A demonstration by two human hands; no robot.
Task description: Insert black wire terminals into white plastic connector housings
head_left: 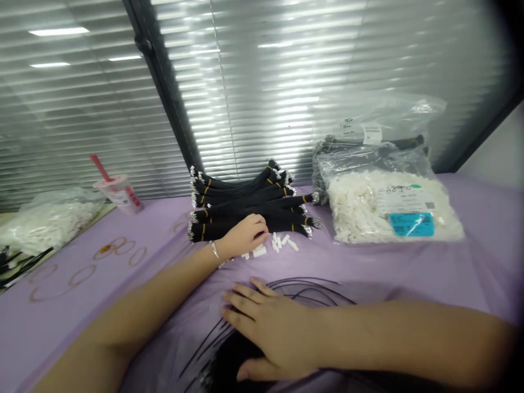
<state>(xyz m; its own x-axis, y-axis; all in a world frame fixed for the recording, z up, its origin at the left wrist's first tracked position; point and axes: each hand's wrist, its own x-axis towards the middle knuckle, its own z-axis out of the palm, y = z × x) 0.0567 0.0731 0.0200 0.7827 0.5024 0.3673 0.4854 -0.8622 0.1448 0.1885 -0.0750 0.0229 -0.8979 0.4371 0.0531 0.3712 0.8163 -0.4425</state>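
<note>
Lilac sheeting (82, 305) lies beneath slatted blinds (286, 82), with bagged white connectors (51, 221) and a plastic cup (120, 194) at left. The left hand (243, 236), fingers curled, rests on stacked black cable harnesses (245, 204) beside loose white connectors (278, 243); the right hand (270, 333), fingers spread flat, lies on thin black wires (311, 292), with another connector bag (393, 207) further right.

Cable assembly workstation, lilac-covered table (388, 273), bundled black wire harnesses (245, 210), bagged white connectors (368, 207), blinds (262, 93) behind glass

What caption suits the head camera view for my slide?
Left hand on bundled black cables, right hand on loose black wires, across a lilac sheet.
</note>
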